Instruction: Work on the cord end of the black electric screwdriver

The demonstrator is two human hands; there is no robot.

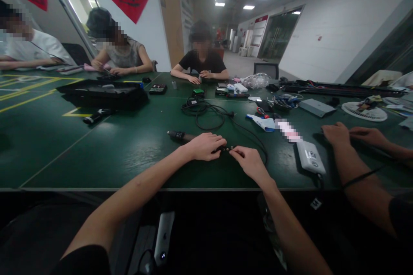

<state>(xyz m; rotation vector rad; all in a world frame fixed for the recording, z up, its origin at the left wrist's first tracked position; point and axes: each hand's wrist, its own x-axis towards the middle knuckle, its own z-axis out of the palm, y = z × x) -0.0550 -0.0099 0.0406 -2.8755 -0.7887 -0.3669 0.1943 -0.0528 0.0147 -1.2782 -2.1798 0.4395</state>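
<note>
My left hand [206,145] is closed around a small dark piece [222,149] with a few bright, brass-coloured spots, just above the green table. Thumb and fingers of my right hand [251,161] are pinched together at the right end of that piece. What the right fingertips hold is too small to make out. Beside my left hand, partly behind it, lies a dark pen-shaped electric screwdriver [178,135]. A black cable [206,125] lies coiled beyond my hands, with one strand running down past the right one.
A black tray [105,94] and a dark flashlight-like tool [97,116] lie to the left. Blue-white packaging [263,122], a white power bank [310,157] and a co-worker's hands [337,135] are to the right. Other people sit along the green table [112,159].
</note>
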